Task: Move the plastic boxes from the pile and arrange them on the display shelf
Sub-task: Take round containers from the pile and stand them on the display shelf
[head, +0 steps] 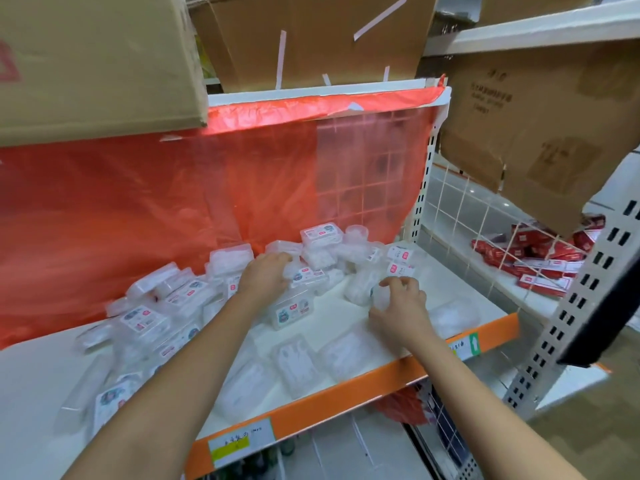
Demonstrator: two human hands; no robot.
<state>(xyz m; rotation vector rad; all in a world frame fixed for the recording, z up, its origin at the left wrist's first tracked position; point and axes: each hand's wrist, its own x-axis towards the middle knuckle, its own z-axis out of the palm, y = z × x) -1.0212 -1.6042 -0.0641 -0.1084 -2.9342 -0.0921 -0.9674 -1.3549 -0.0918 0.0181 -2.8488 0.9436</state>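
**Both hands are in the boxes on the white shelf**

Your right hand [398, 303] is curling its fingers round a small clear tub [360, 289]. The tub is standing on the white shelf [467, 292], just beside two little boxes with red labels [401, 263].

Your left hand [266, 275] is reaching into the pile of plastic boxes [214, 282]. Its fingers are bending down over a clear box in the heap, but you cannot tell if they are really gripping it, because the hand is hiding them.

The pile is lying along the back and left of the shelf, against a red plastic sheet [138, 209]. One box with a picture label [292, 311] is sitting just under your left wrist. Three flat clear boxes [298, 365] are lying in a row near the orange front edge [346, 393], close to each other.

Brown cardboard cartons [97, 60] are sitting above. Red packets [530, 258] are lying on the next shelf to the right, behind a wire grid [460, 202].
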